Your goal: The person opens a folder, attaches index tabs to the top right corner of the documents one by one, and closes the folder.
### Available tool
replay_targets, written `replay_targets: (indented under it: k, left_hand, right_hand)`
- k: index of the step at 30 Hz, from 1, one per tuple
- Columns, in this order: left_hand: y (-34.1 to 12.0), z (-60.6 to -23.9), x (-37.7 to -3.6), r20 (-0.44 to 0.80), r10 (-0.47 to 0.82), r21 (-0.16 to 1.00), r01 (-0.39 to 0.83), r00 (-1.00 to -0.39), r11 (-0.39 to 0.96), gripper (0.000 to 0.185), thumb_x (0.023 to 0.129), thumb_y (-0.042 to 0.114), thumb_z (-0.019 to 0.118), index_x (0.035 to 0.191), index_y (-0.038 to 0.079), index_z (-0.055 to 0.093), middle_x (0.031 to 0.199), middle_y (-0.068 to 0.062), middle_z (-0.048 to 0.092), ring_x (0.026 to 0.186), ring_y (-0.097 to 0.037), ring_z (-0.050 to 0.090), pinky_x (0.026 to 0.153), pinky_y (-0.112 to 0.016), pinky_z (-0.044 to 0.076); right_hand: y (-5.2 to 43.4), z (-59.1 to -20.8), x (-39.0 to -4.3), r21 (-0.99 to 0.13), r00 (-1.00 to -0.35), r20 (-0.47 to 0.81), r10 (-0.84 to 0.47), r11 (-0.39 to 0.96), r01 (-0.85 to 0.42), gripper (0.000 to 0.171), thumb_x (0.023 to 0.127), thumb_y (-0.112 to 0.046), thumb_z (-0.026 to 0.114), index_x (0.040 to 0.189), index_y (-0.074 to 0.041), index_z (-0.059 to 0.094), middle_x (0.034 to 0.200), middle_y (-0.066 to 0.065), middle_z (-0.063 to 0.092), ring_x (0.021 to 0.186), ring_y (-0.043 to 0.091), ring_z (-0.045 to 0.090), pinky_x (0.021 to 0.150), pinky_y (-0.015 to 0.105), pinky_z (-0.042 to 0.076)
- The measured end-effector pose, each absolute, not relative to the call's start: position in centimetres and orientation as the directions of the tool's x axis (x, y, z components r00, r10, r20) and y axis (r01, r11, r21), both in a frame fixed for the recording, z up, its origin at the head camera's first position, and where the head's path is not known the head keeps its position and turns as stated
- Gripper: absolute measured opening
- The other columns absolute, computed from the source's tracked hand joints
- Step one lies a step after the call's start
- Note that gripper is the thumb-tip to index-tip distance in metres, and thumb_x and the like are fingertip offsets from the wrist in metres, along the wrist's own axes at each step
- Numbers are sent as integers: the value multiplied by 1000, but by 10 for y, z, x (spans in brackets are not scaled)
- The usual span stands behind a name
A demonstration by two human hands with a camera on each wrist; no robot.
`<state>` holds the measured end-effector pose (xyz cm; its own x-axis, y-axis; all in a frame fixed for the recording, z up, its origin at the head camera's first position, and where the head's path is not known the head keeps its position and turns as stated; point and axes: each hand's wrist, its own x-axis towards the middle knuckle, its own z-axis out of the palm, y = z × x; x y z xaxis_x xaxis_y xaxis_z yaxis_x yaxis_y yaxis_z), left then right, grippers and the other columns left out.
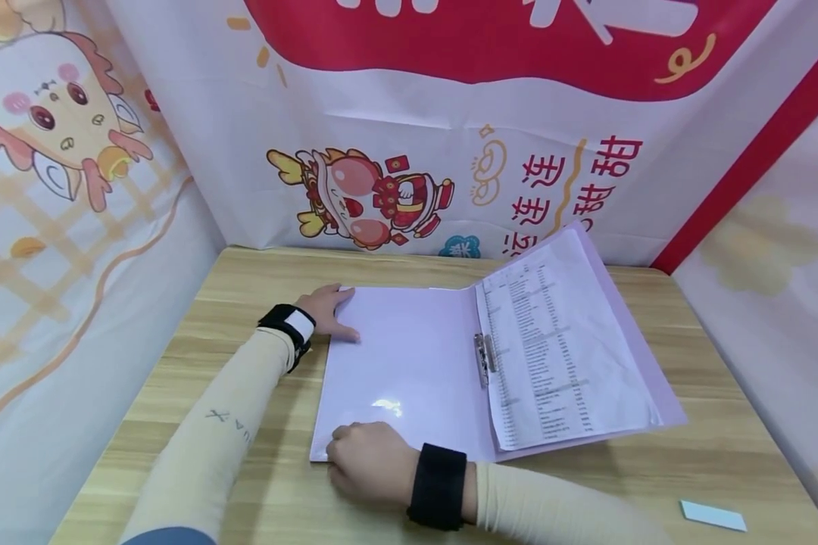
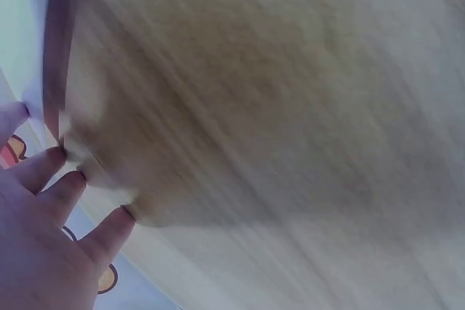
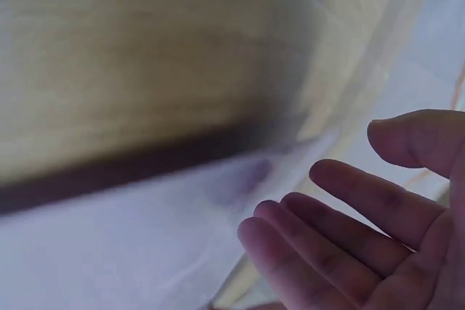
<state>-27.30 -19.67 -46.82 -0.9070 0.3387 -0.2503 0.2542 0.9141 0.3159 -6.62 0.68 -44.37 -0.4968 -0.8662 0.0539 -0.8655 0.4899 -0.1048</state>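
A lavender file folder (image 1: 409, 363) lies opened out on the table. Its left cover is flat, while the right one tilts up off the tabletop. Printed sheets (image 1: 559, 341) rest against the tilted cover, beside a metal clip (image 1: 484, 359) at the spine. My left hand (image 1: 326, 310) touches the upper left edge of the folder, thumb over the cover and fingers spread. At the lower left corner is my right hand (image 1: 373, 462); in the right wrist view its fingers (image 3: 363, 212) are loosely bent, with the thumb apart and nothing between them.
A pale blue strip (image 1: 713, 515) lies at the lower right of the wooden table (image 1: 279, 454). Printed cloth (image 1: 395, 98) hangs behind the table, and more cloth (image 1: 61, 265) stands along the left side.
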Motion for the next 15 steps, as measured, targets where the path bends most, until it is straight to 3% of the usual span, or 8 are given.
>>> replay_targets:
  k: [7, 15]
  left_hand:
    - [-197, -476, -267, -217, 323, 285, 257, -921, 923, 115, 73, 62, 84, 159, 8, 32, 164, -29, 17, 150, -46, 20, 115, -67, 25]
    - [-194, -478, -262, -178, 393, 250, 345, -902, 905, 102, 76, 54, 85, 156, 8, 40, 164, -25, 22, 152, -45, 14, 118, -68, 14]
  right_hand:
    - [46, -420, -90, -59, -592, 106, -799, 589, -806, 9, 89, -24, 74, 86, -15, 73, 92, -2, 71, 74, 9, 64, 60, 20, 54]
    - [110, -390, -127, -103, -791, 115, -601, 784, -612, 27, 85, -24, 81, 102, -4, 75, 94, 10, 71, 79, 24, 68, 64, 36, 59]
